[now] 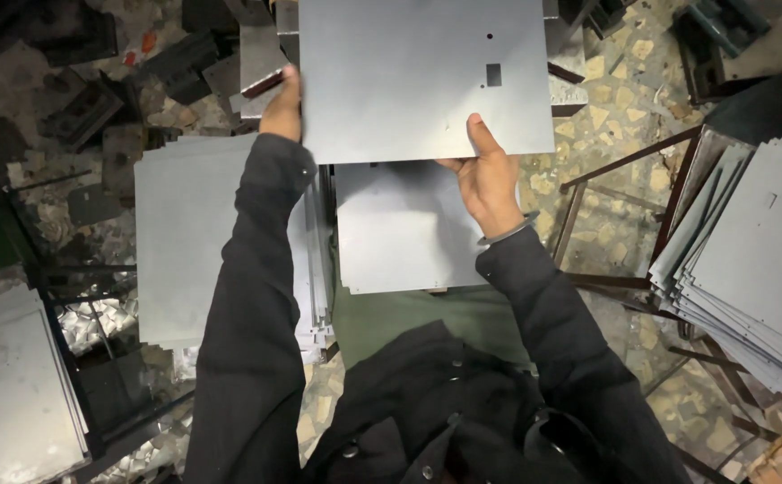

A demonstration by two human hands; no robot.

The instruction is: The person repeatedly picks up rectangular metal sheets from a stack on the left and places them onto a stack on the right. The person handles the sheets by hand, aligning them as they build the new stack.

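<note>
A flat grey metal sheet with a small rectangular cut-out and two small holes is held up in front of me. My left hand grips its left edge. My right hand holds its near edge, thumb on top; a metal bangle sits on that wrist. Both arms wear black sleeves. Below the held sheet lies another grey sheet over my lap.
A stack of grey sheets lies to my left, another fanned stack on a metal frame to my right, and more sheets at the lower left. Dark metal parts litter the stone floor.
</note>
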